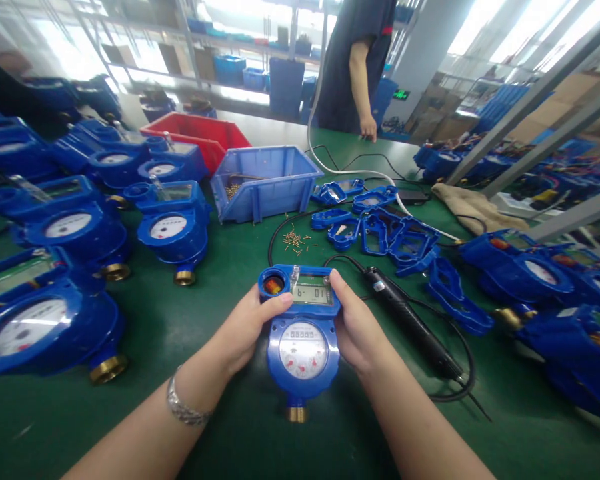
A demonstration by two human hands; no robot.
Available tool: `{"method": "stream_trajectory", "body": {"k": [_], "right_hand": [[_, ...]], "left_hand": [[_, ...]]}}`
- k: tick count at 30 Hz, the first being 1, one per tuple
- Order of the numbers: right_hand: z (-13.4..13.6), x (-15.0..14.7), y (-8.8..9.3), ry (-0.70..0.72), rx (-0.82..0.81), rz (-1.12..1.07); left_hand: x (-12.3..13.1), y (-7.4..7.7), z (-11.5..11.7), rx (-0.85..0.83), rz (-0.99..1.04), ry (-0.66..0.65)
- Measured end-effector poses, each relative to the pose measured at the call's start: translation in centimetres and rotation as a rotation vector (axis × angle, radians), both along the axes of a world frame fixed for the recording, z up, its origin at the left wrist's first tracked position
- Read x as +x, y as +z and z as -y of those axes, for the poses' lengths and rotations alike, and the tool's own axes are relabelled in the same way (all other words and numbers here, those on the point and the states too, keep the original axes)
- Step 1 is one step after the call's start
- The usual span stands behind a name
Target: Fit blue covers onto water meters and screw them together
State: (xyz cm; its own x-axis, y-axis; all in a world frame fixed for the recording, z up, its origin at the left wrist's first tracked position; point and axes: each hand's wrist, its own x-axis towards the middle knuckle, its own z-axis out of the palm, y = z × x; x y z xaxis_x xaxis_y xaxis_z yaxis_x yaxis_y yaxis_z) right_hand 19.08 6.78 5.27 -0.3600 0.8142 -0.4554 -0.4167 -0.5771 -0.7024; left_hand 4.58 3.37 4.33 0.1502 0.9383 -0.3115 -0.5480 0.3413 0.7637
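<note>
A blue water meter (304, 381) with a round white dial and a small lit display sits between my two hands, its brass fitting toward me. My left hand (245, 327) grips its left side, the thumb lying by the display's lower edge. On the other side my right hand (356, 327) is closed around the housing, thumb at the display's upper right corner. Just right of that hand lies a black electric screwdriver (410, 320) with a cable. Beyond the meter, small copper-coloured screws (294, 240) are scattered on the green table (220, 413).
Several blue meters (173, 227) stand at left, more (540, 267) at right. Blue plastic frames (375, 233) are heaped behind the screwdriver. A blue bin (270, 190) holding screws stands before a red bin (200, 137). Across the table is another person (355, 73).
</note>
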Motion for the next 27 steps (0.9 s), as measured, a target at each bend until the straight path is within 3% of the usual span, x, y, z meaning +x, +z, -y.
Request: {"method": "stream_trajectory", "body": {"k": [10,15,20,23,27], "right_hand": [[-0.3,0.1,-0.4,-0.056,0.098,0.032],[-0.4,0.3,-0.2,0.013,0.005,0.001],[-0.5,1.0,0.9,-0.027,-0.185,0.049],[-0.1,1.8,1.0,-0.076,-0.111,0.045],[0.7,2.9,0.1,-0.079,0.041,-0.002]], "left_hand": [[-0.9,-1.2,-0.3,0.027,0.065,0.007],[-0.2,-1.2,-0.2,0.026,0.038,0.075],[0.7,-0.4,0.9,0.05,-0.303,0.182],[0.8,0.7,2.1,0.167,-0.52,0.164],[0.8,1.7,3.0,0.389,-0.633,0.155]]}}
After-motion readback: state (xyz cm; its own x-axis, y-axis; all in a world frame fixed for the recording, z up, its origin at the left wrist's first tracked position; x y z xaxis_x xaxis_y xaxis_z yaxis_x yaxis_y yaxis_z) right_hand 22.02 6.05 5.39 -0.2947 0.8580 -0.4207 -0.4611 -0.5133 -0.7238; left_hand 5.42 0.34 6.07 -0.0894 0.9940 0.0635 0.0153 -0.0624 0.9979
